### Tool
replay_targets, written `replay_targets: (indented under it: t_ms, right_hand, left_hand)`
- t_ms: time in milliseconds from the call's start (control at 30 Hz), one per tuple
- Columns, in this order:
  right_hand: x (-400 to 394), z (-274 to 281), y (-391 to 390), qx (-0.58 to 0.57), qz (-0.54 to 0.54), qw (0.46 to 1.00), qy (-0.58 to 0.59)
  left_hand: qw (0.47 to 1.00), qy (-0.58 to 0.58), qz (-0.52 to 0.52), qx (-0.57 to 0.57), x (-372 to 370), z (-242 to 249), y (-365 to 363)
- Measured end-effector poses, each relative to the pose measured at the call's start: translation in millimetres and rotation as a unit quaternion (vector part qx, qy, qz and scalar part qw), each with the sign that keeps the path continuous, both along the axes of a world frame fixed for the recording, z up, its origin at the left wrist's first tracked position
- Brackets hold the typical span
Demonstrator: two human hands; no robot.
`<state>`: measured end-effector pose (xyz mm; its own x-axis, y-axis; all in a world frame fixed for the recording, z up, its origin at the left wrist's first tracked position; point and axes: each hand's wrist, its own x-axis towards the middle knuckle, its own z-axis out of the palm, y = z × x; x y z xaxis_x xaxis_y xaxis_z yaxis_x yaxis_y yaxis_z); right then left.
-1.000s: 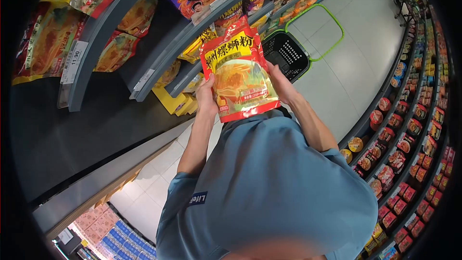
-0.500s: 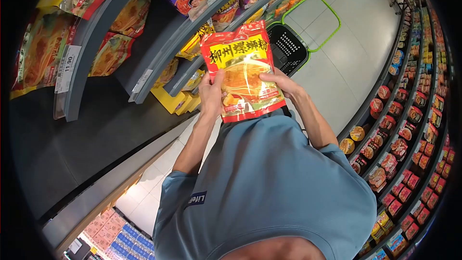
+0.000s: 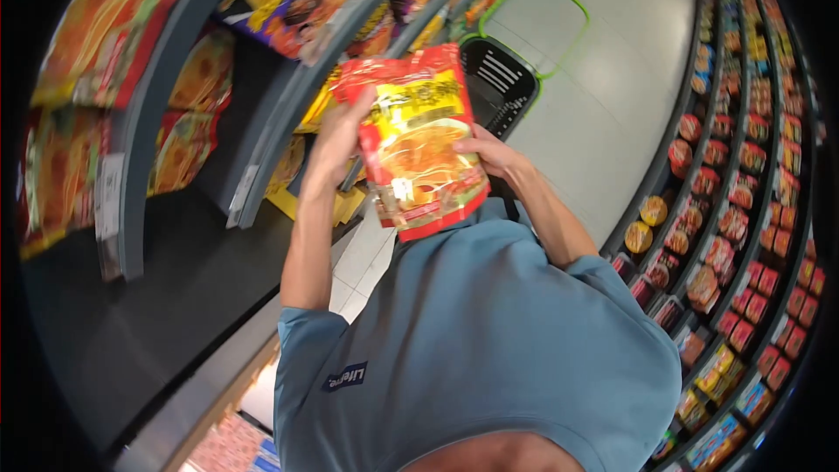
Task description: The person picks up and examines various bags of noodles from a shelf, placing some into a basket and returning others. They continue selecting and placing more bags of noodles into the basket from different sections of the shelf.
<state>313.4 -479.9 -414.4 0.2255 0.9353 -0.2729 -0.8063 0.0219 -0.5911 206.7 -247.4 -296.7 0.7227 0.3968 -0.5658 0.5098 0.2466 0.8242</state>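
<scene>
A red and yellow bag of instant rice noodles is held up before my chest, its printed front facing me and slightly tilted. My left hand grips its upper left edge, the thumb lying on the front. Lower on the right side, my right hand pinches the edge with its thumb on the front. The fingers behind the bag are hidden. Just beyond the bag, a black shopping basket with a raised green handle stands on the floor.
To the left, grey shelves carry noodle bags and price tags. Purple packets sit farther along. A long rack of cup and bowl noodles runs along the right. Pale floor tiles lie between.
My left hand has slid up the bag's left edge, and the bag has tilted. My right hand still holds the right side. The view has shifted a little.
</scene>
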Motion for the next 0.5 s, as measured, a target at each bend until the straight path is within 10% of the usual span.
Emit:
replay_targets:
  t_ms: [500]
  right_hand:
    - [40.1, -92.4, -19.9, 0.045, 0.077, 0.992, 0.086]
  left_hand:
    - [0.984, 0.096, -0.087, 0.121, 35.6, -47.1, -13.0]
